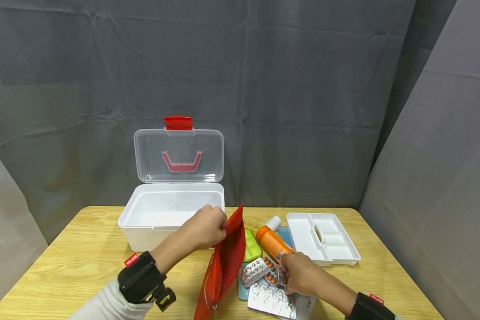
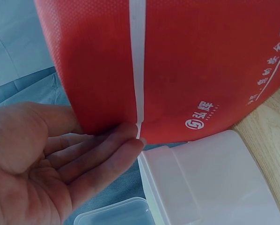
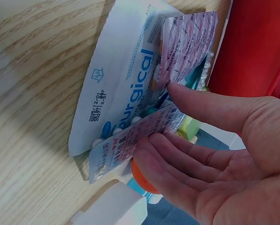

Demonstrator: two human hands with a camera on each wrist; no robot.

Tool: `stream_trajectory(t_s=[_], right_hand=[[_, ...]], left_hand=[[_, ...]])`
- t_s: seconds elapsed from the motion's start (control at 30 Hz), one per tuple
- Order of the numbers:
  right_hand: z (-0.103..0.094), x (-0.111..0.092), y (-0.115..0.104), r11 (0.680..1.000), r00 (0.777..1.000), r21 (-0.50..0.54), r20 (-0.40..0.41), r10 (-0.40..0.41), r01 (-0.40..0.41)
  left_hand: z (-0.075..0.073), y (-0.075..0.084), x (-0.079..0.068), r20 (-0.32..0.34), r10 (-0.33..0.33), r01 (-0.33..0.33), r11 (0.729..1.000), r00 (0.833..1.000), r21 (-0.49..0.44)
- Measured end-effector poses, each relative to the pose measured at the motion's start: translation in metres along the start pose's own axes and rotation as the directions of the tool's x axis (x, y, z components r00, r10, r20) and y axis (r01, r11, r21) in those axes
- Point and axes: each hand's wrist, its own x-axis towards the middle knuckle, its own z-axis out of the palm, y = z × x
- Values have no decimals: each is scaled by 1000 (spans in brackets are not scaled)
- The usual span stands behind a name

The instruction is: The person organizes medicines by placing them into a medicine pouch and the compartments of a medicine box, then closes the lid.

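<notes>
My left hand grips the top edge of a red zippered pouch, which hangs upright beside the white box; white lettering shows in the left wrist view. My right hand is over a pile of medicines, thumb and fingertips holding blister packs between them. A pink-printed blister pack touches the thumb. Under these lies a white packet printed "urgical". Around the right hand are an orange bottle, a silver blister sheet and a capsule pack.
A white box stands at the back left, its clear lid raised. To the right lies a white divided tray. A green pill case and a white-capped item lie between pouch and tray. Grey cloth hangs behind the wooden table.
</notes>
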Motion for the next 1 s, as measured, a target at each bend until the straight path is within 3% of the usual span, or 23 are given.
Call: stream_trajectory(t_s=[0.27, 0.6, 1.0], right_hand=[[-8, 0, -3, 999, 1000, -46, -12, -1, 0], [-19, 7, -4, 994, 996, -113, -88, -18, 8], [-36, 16, -11, 999, 991, -11, -129, 30, -32]], left_hand=[[0, 0, 0, 2, 7, -7, 1000, 1000, -1], [-1, 1, -1, 5, 0, 0, 1000, 1000, 4], [-1, 1, -1, -3, 5, -5, 1000, 1000, 1]])
